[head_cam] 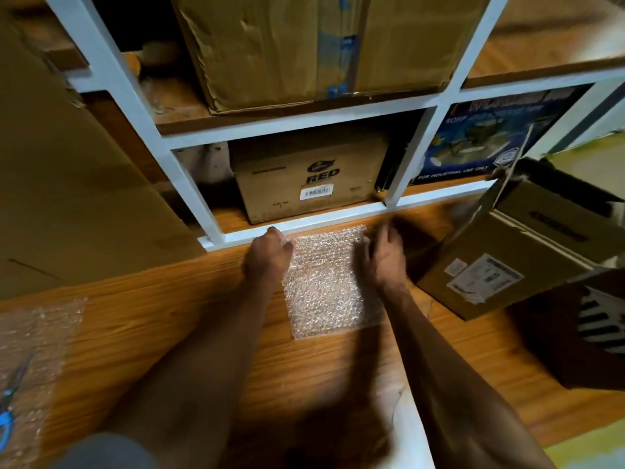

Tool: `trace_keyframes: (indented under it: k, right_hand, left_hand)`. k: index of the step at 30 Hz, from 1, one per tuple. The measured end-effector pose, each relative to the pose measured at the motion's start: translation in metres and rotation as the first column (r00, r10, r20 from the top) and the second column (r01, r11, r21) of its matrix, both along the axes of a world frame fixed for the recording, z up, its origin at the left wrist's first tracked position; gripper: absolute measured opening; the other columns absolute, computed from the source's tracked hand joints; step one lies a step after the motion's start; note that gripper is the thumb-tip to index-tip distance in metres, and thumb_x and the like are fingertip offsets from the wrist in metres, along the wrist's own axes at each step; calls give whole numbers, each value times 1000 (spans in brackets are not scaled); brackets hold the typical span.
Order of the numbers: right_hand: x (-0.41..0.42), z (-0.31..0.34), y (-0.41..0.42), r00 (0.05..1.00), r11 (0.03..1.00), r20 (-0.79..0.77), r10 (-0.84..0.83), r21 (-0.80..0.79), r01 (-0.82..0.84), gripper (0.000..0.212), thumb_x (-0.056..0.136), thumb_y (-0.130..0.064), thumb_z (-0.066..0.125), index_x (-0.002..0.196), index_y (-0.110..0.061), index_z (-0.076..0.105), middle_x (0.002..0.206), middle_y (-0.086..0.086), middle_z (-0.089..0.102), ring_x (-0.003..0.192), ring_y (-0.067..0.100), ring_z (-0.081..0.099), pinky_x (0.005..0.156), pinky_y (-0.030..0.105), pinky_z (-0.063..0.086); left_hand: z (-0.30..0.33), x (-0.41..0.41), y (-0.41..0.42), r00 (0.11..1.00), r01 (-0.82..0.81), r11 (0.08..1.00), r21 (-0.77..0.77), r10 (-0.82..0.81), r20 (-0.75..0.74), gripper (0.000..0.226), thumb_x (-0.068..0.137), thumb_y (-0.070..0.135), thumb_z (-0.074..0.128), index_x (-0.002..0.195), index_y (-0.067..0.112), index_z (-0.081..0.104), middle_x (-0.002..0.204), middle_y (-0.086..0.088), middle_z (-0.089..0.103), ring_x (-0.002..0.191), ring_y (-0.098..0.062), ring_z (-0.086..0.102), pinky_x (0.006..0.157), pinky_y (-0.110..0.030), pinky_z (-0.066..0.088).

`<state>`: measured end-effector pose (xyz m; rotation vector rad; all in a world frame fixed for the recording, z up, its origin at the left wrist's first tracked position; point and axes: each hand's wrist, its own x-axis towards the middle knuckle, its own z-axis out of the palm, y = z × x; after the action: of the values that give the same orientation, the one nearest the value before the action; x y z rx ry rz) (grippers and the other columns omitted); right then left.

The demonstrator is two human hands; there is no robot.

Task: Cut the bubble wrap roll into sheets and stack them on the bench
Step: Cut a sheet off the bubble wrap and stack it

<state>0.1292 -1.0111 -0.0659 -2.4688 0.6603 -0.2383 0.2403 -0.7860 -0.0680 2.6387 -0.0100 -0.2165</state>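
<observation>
A cut bubble wrap sheet (329, 286) lies flat on the wooden bench (189, 319), close to the white shelf frame. My left hand (269, 253) rests at the sheet's far left corner with fingers curled on its edge. My right hand (384, 255) is at the far right corner, fingers spread and slightly blurred, touching the edge. More bubble wrap (32, 360) is spread at the bench's left edge, with blue-handled scissors (8, 401) lying on it.
An open cardboard box (507, 262) with labels sits right of the sheet. A large flat cardboard piece (67, 184) leans at the left. Behind, a white shelf frame (304, 225) holds a "RED" carton (311, 177) and other boxes.
</observation>
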Motion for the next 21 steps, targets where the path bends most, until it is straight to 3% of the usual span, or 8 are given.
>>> trace_keyframes:
  k: [2,4,6,9,13,21]
  right_hand:
    - [-7,5,17,994,982,38,104,-161,-96,45,109,-46,36,137,-12,47,131,17,50,112,28,51,92,35,39]
    - [-12,-2,31,978,951,2,209,-231,-203,49,109,-53,30,140,-18,45,141,12,47,124,24,47,104,39,42]
    - [-14,-15,38,950,900,-95,297,-305,-312,57,108,-58,24,150,-22,39,155,8,39,141,22,38,119,46,34]
    - [-12,-28,43,912,867,-247,327,-307,-394,67,107,-62,18,162,-25,22,171,7,20,158,28,15,128,53,13]
    - [-3,-37,40,874,861,-371,314,-276,-427,74,104,-68,10,166,-28,-1,174,4,-8,160,27,-11,128,56,0]
    - [16,-37,32,862,859,-394,318,-265,-438,73,104,-67,10,166,-29,1,175,1,-7,160,28,-6,127,57,1]
  left_hand:
    - [1,-11,2,991,51,993,108,-64,117,45,93,50,68,127,23,56,123,-5,61,112,-29,58,88,-45,56]
    - [2,-27,4,953,125,970,208,-176,248,52,95,52,61,136,22,50,133,-6,53,119,-27,51,95,-43,51]
    - [0,-41,4,899,251,937,245,-319,299,55,98,54,52,143,24,45,142,-4,49,127,-24,47,102,-42,46]
    - [-10,-55,4,838,444,832,331,-517,176,61,102,58,40,154,26,35,160,-4,37,144,-26,36,115,-47,35]
    - [-17,-59,6,860,465,811,354,-509,39,70,103,61,31,163,28,15,171,-3,15,156,-30,16,124,-51,16]
    - [-18,-46,3,881,442,824,356,-472,-1,71,103,63,28,163,29,13,172,-2,10,157,-30,12,125,-53,16]
